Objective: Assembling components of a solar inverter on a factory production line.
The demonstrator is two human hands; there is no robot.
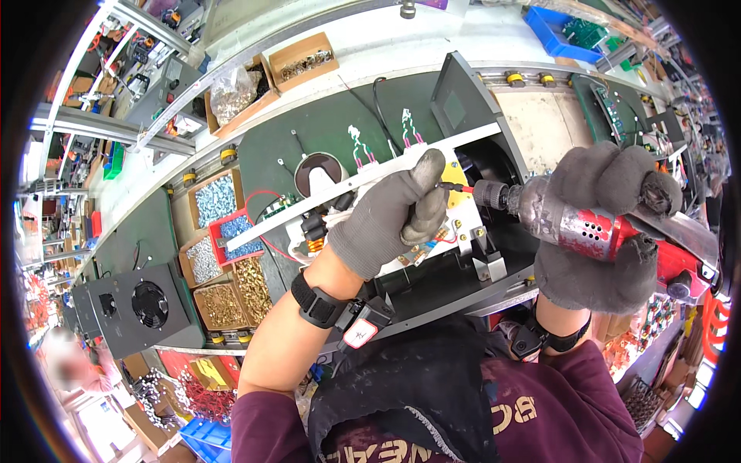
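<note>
My right hand (598,266), in a grey glove, grips a red power drill (590,231) lying level, its chuck and bit aimed left. My left hand (394,212), also gloved in grey, has its thumb and fingers drawn together beside the bit's tip. Whatever those fingers may hold is too small to make out. Both hands are over an open black metal housing (505,282). Inside it, a yellow plate (461,189) stands by the bit, with wiring and components below. A long white metal strip (289,224) slants under my left hand.
Left of the housing are small boxes of silver fasteners (216,201), blue parts (239,230) and brass-coloured parts (253,284). A black panel with a fan (147,302) lies farther left. Cardboard boxes (301,62) and a blue bin (556,38) stand at the back.
</note>
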